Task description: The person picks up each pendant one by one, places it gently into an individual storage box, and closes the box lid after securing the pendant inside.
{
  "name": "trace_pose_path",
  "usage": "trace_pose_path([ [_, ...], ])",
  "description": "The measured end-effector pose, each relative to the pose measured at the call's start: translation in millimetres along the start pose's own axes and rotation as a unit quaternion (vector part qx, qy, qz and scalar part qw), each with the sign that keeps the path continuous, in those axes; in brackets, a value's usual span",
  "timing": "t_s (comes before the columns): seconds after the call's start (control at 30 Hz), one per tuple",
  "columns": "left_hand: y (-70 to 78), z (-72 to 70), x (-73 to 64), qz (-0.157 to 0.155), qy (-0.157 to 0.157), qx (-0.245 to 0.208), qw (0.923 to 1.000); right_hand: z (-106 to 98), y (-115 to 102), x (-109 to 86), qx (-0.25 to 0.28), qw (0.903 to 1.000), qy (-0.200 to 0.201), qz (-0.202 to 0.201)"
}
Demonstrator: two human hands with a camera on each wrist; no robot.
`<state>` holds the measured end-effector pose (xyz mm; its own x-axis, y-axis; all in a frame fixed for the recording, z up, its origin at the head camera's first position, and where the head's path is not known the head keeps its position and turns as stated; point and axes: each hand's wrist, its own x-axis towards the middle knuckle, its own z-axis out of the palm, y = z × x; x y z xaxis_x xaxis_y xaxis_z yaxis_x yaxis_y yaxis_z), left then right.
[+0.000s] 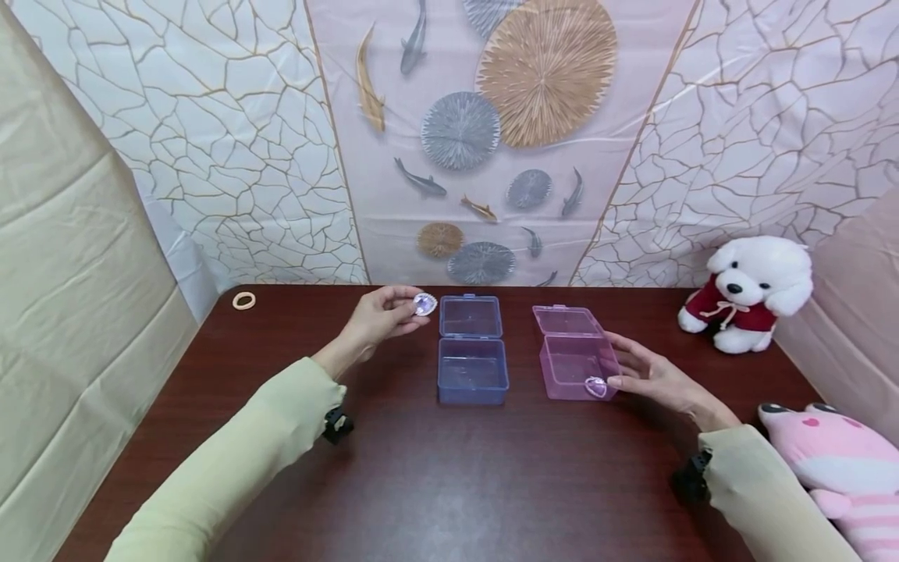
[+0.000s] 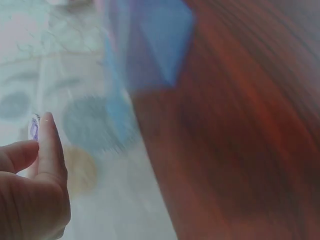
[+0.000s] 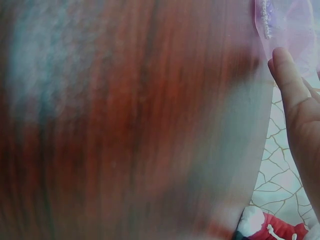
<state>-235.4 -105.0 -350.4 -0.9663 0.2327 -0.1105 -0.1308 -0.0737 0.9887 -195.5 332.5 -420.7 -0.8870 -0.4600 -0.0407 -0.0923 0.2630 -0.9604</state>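
My left hand (image 1: 379, 318) pinches a pale purple gem ornament (image 1: 424, 304) with a sparkling rim, between thumb and fingers. It is held just left of the blue box (image 1: 472, 390), a see-through plastic box whose lid stands open at the back. In the left wrist view, the ornament (image 2: 34, 127) shows edge-on at the fingertips. My right hand (image 1: 656, 378) touches the right side of a see-through pink box (image 1: 562, 388), its fingers extended. A second purple gem ornament (image 1: 595, 386) lies in that box's front right corner, seen through the wall.
A beige ring (image 1: 243, 300) lies at the far left corner of the brown table (image 1: 421, 484). A white plush dog (image 1: 751, 289) in a red top sits at the back right. A pink plush toy (image 1: 836, 460) lies at the right edge. A patterned cloth hangs behind.
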Motion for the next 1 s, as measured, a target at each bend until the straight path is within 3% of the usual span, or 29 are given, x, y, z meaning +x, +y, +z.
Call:
trace_pose_path([
  [0.27,11.2,81.7,26.8,-0.027,-0.058,-0.047,0.9969,-0.8,4.2,-1.9,-0.007,0.9997,0.004,-0.023],
  [0.53,-3.5,150.5,39.9,-0.071,-0.083,-0.064,0.9919,0.9,0.4,-0.3,-0.012,0.9998,0.008,0.013],
  [0.77,-25.3,190.5,46.0,-0.091,-0.067,-0.078,0.9905,-1.0,-0.2,-0.6,-0.020,0.9996,0.009,0.018],
  [1.0,-39.6,208.2,48.8,-0.105,-0.056,-0.054,0.9914,-2.5,1.1,-1.2,-0.016,0.9998,0.005,0.008],
])
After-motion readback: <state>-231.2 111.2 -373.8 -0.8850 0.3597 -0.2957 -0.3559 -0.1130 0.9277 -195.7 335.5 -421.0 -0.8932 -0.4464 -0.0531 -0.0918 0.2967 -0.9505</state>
